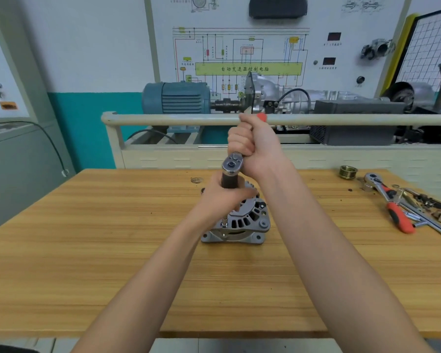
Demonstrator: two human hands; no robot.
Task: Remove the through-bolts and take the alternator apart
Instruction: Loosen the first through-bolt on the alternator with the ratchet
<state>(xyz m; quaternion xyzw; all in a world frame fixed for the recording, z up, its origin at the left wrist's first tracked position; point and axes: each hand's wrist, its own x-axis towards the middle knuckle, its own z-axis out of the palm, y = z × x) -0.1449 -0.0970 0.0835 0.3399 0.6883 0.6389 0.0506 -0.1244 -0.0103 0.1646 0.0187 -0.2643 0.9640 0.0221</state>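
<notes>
- Your right hand [250, 146] is wrapped tight round the handle of a ratchet wrench [232, 164], whose red handle tip pokes out above your fist
- The ratchet head sits on top of a dark extension with a socket [228, 180] that stands upright over the alternator's near left edge
- Your left hand [225, 197] has its fingers curled round that dark shaft, just above the housing
- The alternator [242, 222] stands on its flange near the middle of the wooden workbench [112, 250], vented end up
- Well off to the right lie a second red-handled ratchet [390, 200], a brass-coloured pulley [348, 171] and loose small parts [428, 202]
</notes>
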